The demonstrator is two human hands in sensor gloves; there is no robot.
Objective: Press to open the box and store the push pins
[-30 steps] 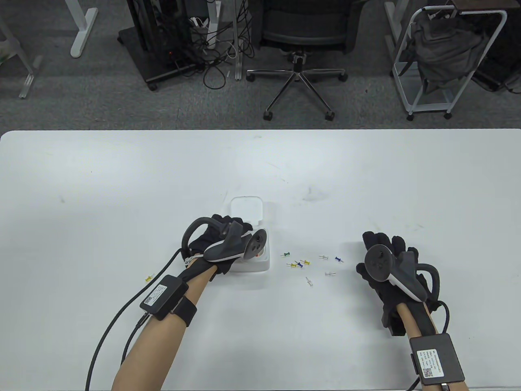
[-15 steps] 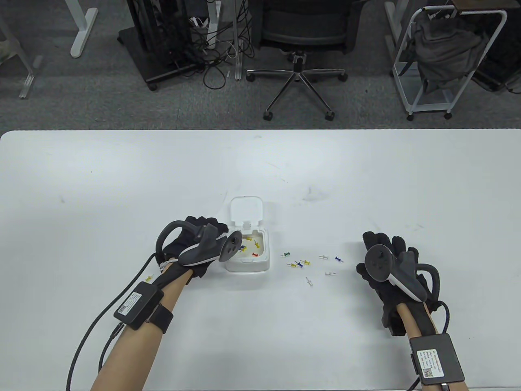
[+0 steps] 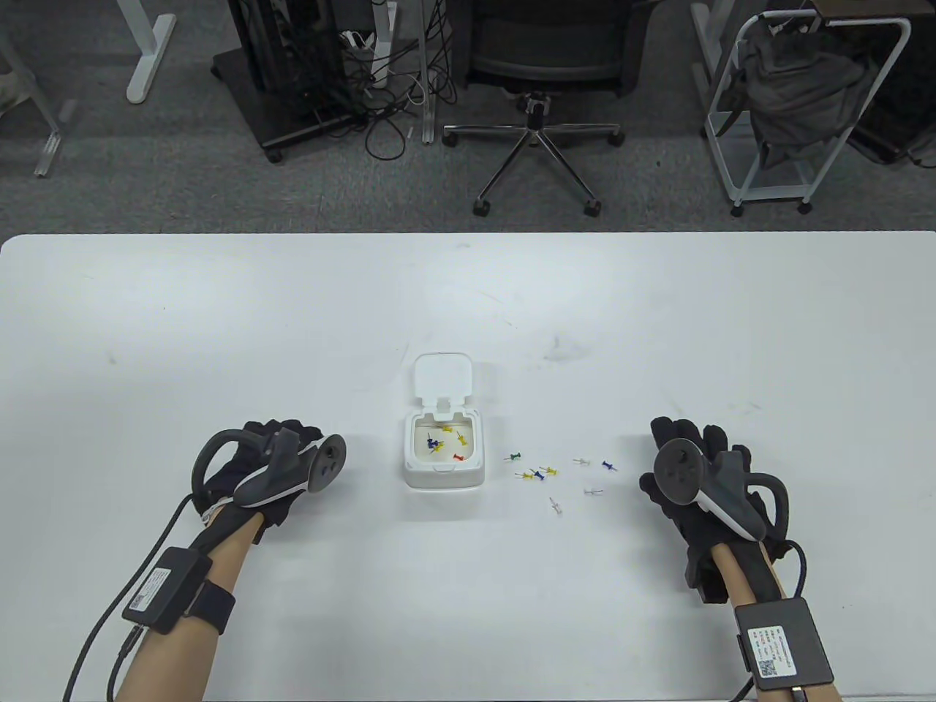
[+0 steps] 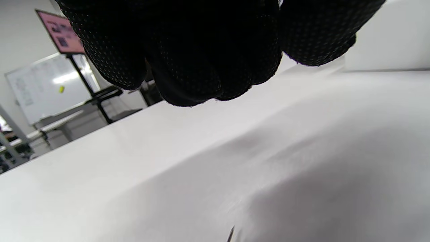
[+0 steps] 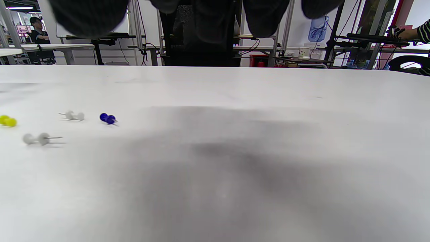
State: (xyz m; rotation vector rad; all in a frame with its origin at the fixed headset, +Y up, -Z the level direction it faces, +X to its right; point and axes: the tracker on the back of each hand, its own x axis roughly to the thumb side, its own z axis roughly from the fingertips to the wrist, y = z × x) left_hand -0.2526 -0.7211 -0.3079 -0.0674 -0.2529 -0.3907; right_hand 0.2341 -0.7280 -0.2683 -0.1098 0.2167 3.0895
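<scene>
While both hands grip nothing, open box point(image 3: 443, 459) between left hand point(image 3: 265, 475), right hand point(image 3: 702, 486), pins point(image 3: 556, 472) beside.

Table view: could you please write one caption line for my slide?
Open white push-pin box holding several pins, more push pins scattered to its right, left hand and right hand apart from both on the white table.

table point(image 3: 658, 314): white | on it: open box point(image 3: 444, 453) (pins inside), loose push pins point(image 3: 556, 475) right of it
</scene>
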